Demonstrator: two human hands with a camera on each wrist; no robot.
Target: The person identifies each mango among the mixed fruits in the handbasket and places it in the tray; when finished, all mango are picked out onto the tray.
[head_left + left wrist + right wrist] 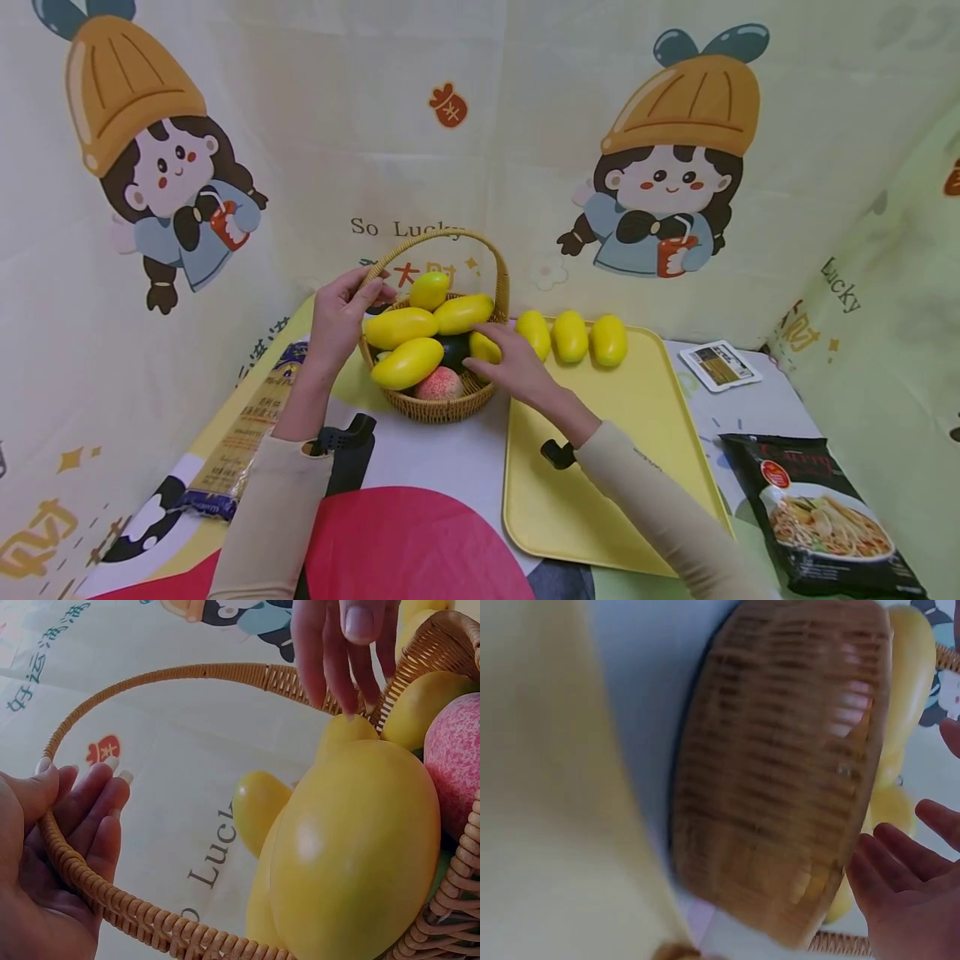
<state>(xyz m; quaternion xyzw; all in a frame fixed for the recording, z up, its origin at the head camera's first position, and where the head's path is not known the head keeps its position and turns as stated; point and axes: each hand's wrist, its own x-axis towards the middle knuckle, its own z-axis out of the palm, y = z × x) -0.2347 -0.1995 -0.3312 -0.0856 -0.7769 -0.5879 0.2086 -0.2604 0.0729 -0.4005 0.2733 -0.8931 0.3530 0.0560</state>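
A wicker basket stands on the table, holding several yellow mangoes, a pink fruit and something dark. My left hand holds the left side of the basket's arched handle; the left wrist view shows the handle lying across my left hand's fingers. Reaching over the right rim, my right hand touches a small yellow mango with straight fingers. In the right wrist view the right hand spreads beside the basket wall.
A yellow tray lies right of the basket with three yellow mangoes along its far edge. A card and a dark noodle packet lie at the right, a pasta packet at the left. Cartoon cloth walls surround the table.
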